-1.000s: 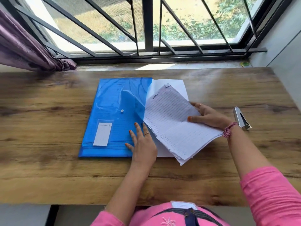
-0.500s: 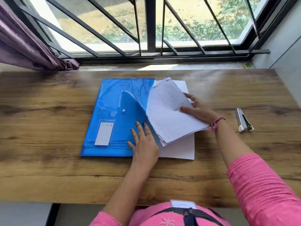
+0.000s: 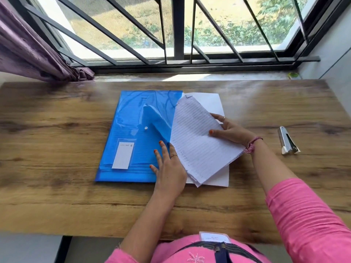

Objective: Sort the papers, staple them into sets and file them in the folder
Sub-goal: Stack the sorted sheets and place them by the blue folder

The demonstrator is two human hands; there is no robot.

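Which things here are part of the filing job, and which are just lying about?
In the job:
- blue folder, left hand flat on it
- lined papers, gripped by right hand
- white sheets underneath
- stapler, untouched on the table

Lying about:
- purple curtain
- window bars

Wood-grain table [image 3: 57,196] fills the middle of the frame, pushed up against a big window [image 3: 180,25] with black diagonal bars across the top. Purple curtain [image 3: 24,48] bunched upper left, pale grey wall [image 3: 332,54] upper right. Bright daylight, grass and shrubs outside.
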